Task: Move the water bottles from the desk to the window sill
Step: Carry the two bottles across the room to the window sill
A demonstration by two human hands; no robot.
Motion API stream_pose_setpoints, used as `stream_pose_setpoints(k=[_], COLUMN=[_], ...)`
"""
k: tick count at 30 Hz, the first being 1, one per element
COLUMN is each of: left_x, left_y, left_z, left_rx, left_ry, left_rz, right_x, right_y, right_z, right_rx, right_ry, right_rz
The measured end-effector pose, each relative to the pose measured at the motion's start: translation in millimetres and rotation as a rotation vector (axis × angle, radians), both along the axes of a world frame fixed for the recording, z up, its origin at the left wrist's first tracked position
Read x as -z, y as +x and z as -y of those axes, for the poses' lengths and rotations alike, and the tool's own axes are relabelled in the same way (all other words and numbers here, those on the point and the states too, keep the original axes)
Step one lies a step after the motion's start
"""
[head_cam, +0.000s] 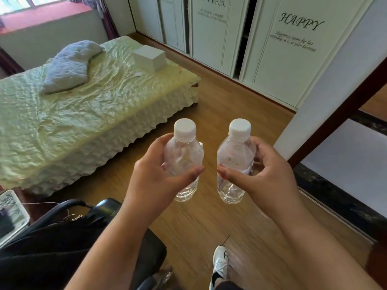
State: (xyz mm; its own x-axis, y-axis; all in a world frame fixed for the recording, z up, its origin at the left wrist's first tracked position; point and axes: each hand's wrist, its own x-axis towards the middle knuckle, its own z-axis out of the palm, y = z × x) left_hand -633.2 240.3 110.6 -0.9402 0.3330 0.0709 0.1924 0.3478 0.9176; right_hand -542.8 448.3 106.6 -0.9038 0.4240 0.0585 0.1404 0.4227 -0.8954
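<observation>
Window sill (41,15) far upper left past the bed (83,105), left hand (152,176) fingers wrapped round left bottle (184,160), right hand (266,174) fingers wrapped round right bottle (234,162), both upright mid-air over floor; carry level, grip firm.

1. Left hand (156,174): gripped left bottle (184,162), clear, white cap, upright.
2. Right hand (266,176): gripped right bottle (235,164), same kind, upright, just beside the first.
3. Bed (83,114): green cover, carried grey pillow (69,65) and white box (149,57).
4. Wardrobe doors (278,53): white, lettered "HAPPY".
5. Wooden floor (209,218); white shoe (219,262).
6. Window sill (41,16): red, top left.
</observation>
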Motion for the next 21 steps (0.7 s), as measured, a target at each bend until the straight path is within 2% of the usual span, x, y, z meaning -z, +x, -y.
stream_pose_setpoints(k=[10,21], left_x=[-5,2], left_y=[-45,-89], left_z=[-79,-112], left_rx=[-0.056,-0.051], left_ry=[0.031,-0.006], left_rz=[-0.039,-0.068], right_x=[-10,-10], right_y=[-62,-109], right_z=[-87,-123], right_rx=[-0.098,-0.111], right_ry=[-0.006,-0.028], right_rz=[-0.03,-0.016])
